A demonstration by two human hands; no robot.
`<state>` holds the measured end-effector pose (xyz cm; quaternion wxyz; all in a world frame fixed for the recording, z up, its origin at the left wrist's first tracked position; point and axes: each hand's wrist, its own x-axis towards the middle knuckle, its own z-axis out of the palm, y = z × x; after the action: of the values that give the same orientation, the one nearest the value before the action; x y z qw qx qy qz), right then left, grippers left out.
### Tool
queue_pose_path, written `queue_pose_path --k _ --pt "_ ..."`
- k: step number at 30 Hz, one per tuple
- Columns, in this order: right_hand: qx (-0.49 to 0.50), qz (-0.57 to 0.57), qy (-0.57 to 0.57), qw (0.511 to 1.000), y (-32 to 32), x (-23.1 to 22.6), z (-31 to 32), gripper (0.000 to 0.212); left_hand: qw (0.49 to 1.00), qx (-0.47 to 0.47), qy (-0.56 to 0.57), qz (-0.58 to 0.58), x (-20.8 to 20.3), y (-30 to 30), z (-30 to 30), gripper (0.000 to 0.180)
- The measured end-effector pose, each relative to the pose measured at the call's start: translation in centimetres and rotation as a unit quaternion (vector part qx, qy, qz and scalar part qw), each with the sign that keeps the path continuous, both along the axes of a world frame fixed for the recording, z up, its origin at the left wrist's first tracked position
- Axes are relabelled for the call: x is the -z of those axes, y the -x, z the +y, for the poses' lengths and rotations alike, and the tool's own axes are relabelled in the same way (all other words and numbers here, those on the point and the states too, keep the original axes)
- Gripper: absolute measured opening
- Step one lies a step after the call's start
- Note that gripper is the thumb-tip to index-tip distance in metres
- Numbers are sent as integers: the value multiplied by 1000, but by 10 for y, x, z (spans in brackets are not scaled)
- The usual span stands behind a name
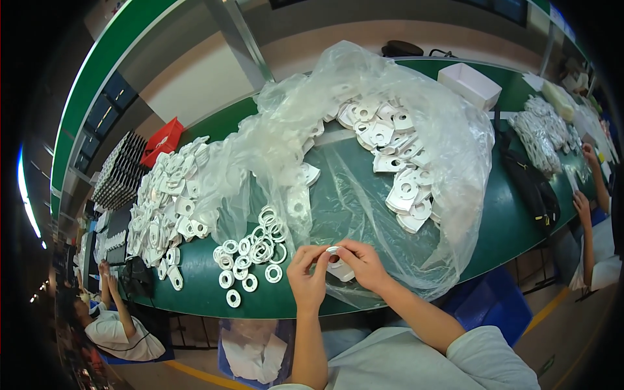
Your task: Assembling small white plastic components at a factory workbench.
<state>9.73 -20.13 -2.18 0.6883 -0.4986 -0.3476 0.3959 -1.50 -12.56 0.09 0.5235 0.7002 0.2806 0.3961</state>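
Near the front edge of the green table, my left hand point(308, 275) and my right hand point(361, 262) meet, fingers closed. Between them is a white flat part with a round hole point(343, 271). A white ring point(333, 249) shows at the fingertips; whether it is seated on the part I cannot tell. Left of my hands lie several loose white rings point(261, 249), some stacked and some flat on the table. Beyond my hands, a large clear plastic bag point(448, 162) lies spread open, with a heap of white holed parts point(404, 185) in it.
A second heap of white parts point(166, 195) covers the table's left side, near a red bin point(162, 141) and stacked grey trays point(120, 170). A white box point(469, 86) and a black bag point(528, 182) are at right. Co-workers sit at both sides. Blue bins point(494, 302) stand below.
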Motion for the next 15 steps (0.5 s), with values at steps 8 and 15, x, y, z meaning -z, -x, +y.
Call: queue_pose_path --k 8,15 --pt "10 -49 35 998 -2 2 -5 23 995 37 -67 60 -3 7 8 8" --pt "34 -14 22 999 -1 18 -1 33 993 82 -16 81 -13 12 12 14"
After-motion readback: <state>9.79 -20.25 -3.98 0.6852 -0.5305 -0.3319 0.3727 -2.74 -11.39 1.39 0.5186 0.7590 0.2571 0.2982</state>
